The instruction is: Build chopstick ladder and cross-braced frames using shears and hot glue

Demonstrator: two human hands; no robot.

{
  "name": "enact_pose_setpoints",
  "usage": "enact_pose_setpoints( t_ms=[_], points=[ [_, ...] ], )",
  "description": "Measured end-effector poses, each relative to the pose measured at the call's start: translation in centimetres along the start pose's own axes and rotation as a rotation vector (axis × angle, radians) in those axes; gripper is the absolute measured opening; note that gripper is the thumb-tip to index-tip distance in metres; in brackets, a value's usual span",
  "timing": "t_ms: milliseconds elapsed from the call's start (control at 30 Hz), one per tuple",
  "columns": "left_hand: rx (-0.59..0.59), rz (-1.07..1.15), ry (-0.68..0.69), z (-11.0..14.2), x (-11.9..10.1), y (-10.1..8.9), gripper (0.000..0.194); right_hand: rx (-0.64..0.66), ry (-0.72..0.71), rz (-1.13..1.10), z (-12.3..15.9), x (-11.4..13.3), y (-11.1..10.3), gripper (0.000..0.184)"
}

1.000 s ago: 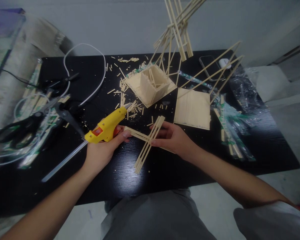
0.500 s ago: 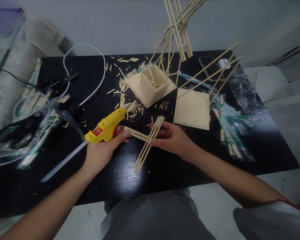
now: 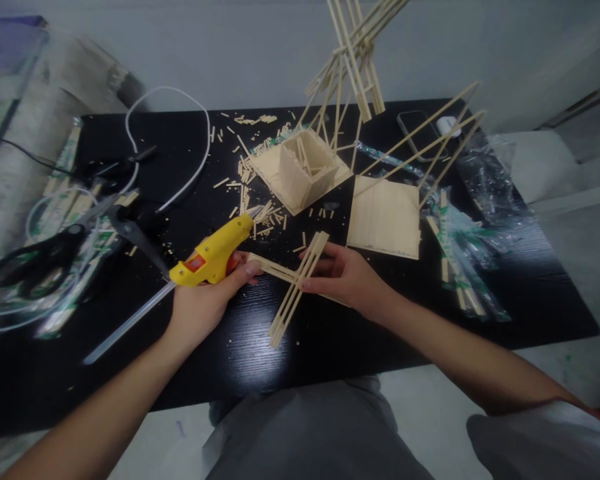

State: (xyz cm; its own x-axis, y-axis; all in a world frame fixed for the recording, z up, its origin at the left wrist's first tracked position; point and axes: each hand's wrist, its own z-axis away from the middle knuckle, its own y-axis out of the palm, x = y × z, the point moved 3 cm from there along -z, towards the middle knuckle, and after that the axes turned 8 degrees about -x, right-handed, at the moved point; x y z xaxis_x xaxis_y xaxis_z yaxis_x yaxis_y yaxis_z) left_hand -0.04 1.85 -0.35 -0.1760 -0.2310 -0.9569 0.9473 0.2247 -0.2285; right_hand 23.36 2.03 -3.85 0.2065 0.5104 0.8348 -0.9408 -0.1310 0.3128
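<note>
My left hand [image 3: 203, 303] is closed around a yellow glue gun [image 3: 215, 252], its nozzle aimed up and right, a clear glue stick [image 3: 125, 325] trailing out of its back. My right hand [image 3: 347, 277] pinches a cross of glued wooden sticks [image 3: 295, 283] that lies on the black table [image 3: 260, 347] between both hands. Behind them stand a small open stick box [image 3: 305, 170] on a flat base and a flat square stick panel [image 3: 386, 217]. Long sticks rise from the box into a tall frame [image 3: 353, 60].
Black scissors [image 3: 35, 257] and pliers [image 3: 130, 230] lie at the left among plastic wrappers and a white cable [image 3: 200, 160]. Stick offcuts litter the middle. A phone [image 3: 417, 130] and more wrappers [image 3: 460, 260] sit at the right. My lap is below the table edge.
</note>
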Motion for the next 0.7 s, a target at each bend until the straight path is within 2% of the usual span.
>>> enact_pose_setpoints(
  t_ms=[700],
  points=[
    [0.008, 0.025, 0.013, 0.05, 0.06, -0.02, 0.033, -0.002, -0.001, 0.006, 0.01, 0.05, -0.01, 0.058]
  ],
)
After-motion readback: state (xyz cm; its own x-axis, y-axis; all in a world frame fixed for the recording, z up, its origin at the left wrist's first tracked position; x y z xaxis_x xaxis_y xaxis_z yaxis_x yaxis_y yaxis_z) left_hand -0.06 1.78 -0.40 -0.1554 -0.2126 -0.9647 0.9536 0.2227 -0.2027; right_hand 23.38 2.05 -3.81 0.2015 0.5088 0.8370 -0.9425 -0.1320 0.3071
